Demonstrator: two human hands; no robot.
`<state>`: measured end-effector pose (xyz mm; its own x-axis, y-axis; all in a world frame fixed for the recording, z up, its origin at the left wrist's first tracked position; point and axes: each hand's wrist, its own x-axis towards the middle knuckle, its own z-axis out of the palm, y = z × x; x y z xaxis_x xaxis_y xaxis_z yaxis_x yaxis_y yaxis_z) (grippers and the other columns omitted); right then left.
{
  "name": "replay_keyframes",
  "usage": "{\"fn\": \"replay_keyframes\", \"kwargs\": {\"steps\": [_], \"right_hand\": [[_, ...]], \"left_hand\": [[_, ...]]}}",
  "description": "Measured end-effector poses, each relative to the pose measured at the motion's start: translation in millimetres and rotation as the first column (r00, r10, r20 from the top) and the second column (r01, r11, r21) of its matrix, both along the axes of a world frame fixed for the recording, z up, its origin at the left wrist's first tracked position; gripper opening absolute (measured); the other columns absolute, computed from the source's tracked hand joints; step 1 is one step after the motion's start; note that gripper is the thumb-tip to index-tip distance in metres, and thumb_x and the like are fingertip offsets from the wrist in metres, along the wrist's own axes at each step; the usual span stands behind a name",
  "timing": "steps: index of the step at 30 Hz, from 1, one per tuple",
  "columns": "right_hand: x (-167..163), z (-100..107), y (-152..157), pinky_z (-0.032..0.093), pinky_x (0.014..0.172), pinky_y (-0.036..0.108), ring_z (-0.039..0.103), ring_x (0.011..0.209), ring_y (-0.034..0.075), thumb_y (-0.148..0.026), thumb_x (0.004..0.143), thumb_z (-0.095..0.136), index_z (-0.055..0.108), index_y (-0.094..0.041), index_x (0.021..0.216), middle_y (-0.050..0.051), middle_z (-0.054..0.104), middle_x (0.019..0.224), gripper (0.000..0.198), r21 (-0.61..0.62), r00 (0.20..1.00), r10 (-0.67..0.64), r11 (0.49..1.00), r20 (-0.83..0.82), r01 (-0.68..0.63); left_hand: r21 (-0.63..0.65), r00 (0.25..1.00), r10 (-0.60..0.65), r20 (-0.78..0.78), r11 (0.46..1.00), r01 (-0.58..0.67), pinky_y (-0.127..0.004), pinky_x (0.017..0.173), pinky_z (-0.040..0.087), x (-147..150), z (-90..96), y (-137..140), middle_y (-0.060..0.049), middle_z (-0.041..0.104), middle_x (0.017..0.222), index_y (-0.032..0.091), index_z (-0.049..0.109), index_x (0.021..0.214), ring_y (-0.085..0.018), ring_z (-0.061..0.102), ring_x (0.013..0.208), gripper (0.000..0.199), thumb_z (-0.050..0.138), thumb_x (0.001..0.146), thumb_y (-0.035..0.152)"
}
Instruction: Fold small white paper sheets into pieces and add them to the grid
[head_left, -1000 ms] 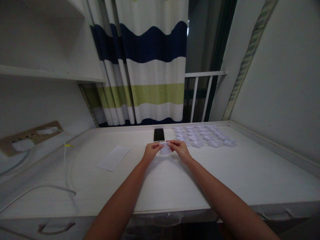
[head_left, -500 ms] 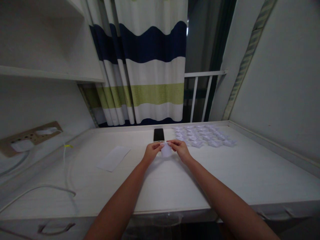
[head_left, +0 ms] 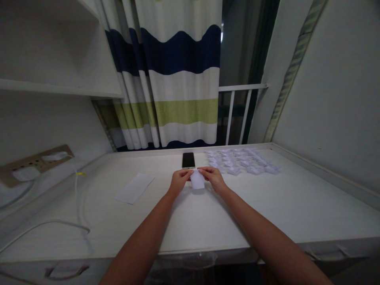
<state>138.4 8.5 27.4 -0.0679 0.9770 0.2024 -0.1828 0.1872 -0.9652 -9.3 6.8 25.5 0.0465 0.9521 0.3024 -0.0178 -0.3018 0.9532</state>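
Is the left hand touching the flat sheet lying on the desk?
Apart: the head view shows bare desk between the left hand and the sheet.

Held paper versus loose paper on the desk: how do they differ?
The held paper is pinched at its upper edge by both hands; the loose paper lies untouched on the desk. The held paper's visible part looks smaller than the loose paper. The held paper is just nearer the wearer than the phone, the loose paper left of the left arm. Both look white.
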Motion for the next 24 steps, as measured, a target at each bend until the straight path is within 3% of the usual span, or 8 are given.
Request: {"fn": "replay_keyframes", "kwargs": {"steps": [11, 18, 24], "right_hand": [[-1.0, 1.3, -0.9, 0.02, 0.043, 0.021, 0.031, 0.043, 0.004, -0.036, 0.053, 0.067, 0.066, -0.016, 0.068, -0.005, 0.047, 0.047, 0.026, -0.043, 1.0, 0.0, 0.999, -0.014, -0.001], [-1.3, 3.0, -2.0, 0.022, 0.043, 0.019, 0.035, 0.045, 0.005, -0.044, 0.057, 0.061, 0.064, -0.016, 0.071, -0.002, 0.051, 0.056, 0.031, -0.087, 0.996, 0.039, 0.995, -0.074, -0.045], [-2.3, -1.2, 0.9, 0.018, 0.041, 0.021, 0.03, 0.04, 0.005, -0.037, 0.052, 0.066, 0.061, -0.015, 0.061, -0.006, 0.041, 0.041, 0.025, -0.026, 0.999, 0.048, 0.999, 0.017, -0.047]], "left_hand": [[-0.002, 1.0, -0.01, 0.02, 1.0, 0.01, -0.024, 0.05, 0.049, 2.5, 2.1, -2.8, -0.001, 0.062, 0.059, 0.011, 0.064, 0.063, -0.012, 0.056, 0.053, 0.027, 0.063, 0.058, 0.038], [0.056, 0.998, 0.06, -0.033, 0.997, -0.058, -0.02, 0.046, 0.046, 0.4, 1.5, -1.8, 0.0, 0.058, 0.056, 0.011, 0.062, 0.062, -0.01, 0.053, 0.052, 0.024, 0.061, 0.061, 0.035], [0.049, 0.998, 0.028, -0.061, 0.998, -0.025, -0.02, 0.047, 0.046, 0.5, -2.4, 0.8, 0.0, 0.057, 0.057, 0.011, 0.06, 0.061, -0.01, 0.053, 0.053, 0.025, 0.06, 0.062, 0.036]]}}
